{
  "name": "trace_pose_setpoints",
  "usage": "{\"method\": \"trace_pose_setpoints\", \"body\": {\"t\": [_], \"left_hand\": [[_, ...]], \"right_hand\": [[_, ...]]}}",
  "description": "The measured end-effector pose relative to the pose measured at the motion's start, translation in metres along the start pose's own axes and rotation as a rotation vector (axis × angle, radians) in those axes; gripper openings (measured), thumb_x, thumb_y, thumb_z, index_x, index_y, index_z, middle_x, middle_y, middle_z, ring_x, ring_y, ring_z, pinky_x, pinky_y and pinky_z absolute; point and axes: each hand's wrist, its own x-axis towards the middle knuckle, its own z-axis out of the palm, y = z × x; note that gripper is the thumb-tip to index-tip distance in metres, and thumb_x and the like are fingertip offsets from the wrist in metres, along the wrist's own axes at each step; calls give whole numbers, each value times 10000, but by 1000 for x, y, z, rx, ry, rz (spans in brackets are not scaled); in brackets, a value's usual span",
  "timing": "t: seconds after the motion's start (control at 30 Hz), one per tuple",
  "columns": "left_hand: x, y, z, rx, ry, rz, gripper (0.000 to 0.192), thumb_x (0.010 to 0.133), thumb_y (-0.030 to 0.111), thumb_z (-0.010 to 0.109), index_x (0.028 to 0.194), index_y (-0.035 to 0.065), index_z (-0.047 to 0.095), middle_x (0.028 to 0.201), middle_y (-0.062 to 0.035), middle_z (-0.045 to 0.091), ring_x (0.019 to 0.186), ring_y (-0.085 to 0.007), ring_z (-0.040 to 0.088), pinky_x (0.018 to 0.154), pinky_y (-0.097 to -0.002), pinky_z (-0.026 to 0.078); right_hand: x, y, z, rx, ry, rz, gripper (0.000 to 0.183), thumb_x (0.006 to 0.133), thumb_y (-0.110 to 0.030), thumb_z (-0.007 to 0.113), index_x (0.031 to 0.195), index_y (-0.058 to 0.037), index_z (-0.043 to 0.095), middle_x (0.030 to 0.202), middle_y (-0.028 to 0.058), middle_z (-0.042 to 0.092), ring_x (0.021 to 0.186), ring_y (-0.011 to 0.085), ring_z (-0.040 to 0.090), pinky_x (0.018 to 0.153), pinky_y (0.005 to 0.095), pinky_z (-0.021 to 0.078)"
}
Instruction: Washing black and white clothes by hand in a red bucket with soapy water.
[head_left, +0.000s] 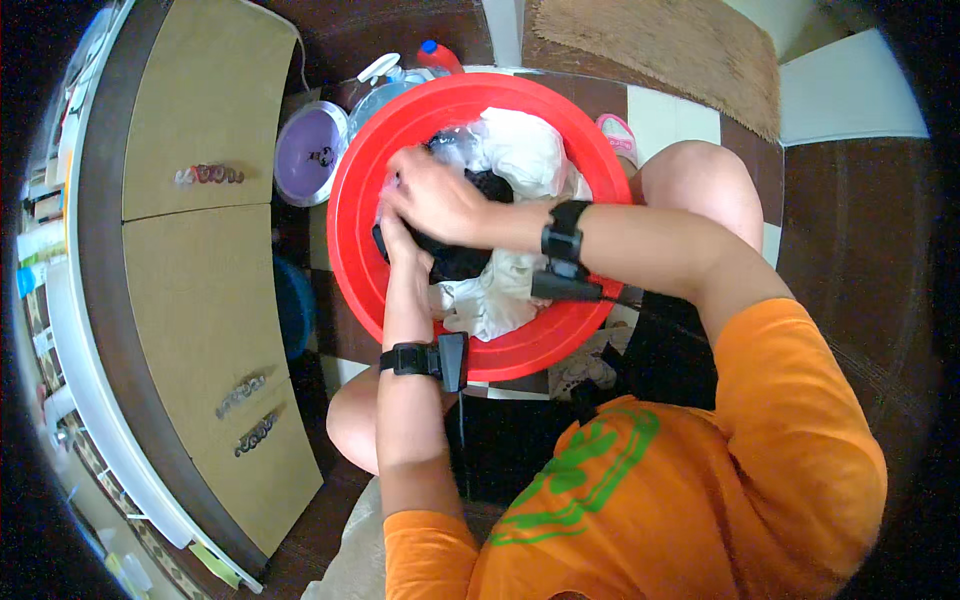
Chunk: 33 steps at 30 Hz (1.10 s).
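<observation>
A round red plastic tub (364, 300) stands before me, with wet laundry in it. White cloth (525, 150) is bunched at its far side, a paler off-white cloth (491, 304) at the near side, and black cloth (461, 262) in between. My right hand (442, 199), blurred, curls against my left hand (405, 244) near the tub's left wall. A small pale, pinkish patch (390, 184) shows between the fingers; I cannot tell what it is. Both hands are over the black cloth, and their grip is partly hidden. Each wrist wears a black strap with a small device.
A purple basin (304, 157) sits left of the tub, beside a tan cabinet (210, 300). Behind the tub are a white spray-bottle head (381, 67) and a red bottle with a blue cap (441, 57). A blue round container (292, 307) is by the cabinet. A brown rug (660, 52) lies at the back.
</observation>
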Motion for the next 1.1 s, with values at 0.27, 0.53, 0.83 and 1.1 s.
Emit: {"method": "trace_pose_setpoints", "body": {"t": [0.27,0.53,0.83,1.1], "left_hand": [[-46,13,51,-127,-75,-103,382,926,396,511,1165,112,602,1144,-70,657,1015,-235,640,897,-410,511],[-13,7,-10,-79,-221,100,412,955,380,440,1245,108,547,1231,-98,589,1144,-253,564,978,-415,456],[-11,3,25,-70,-31,-95,412,945,358,436,1204,79,592,1195,-124,624,1087,-286,601,970,-446,451],[-34,4,49,-64,-63,-6,495,954,484,359,1154,103,605,1131,-97,644,1026,-292,614,916,-442,472]], "right_hand": [[21,3,-33,-82,197,-37,253,861,-212,552,1000,-2,566,967,212,624,860,370,640,759,459,522],[-24,-36,-12,-72,-69,-222,237,899,-240,526,1039,-49,520,1021,194,591,848,387,631,703,468,532],[-2,14,7,-104,80,116,218,860,-175,538,974,9,567,995,227,582,961,393,589,838,470,483],[10,4,-12,-30,121,-55,205,835,-196,603,915,-8,592,893,186,621,855,342,628,764,434,504]]}}
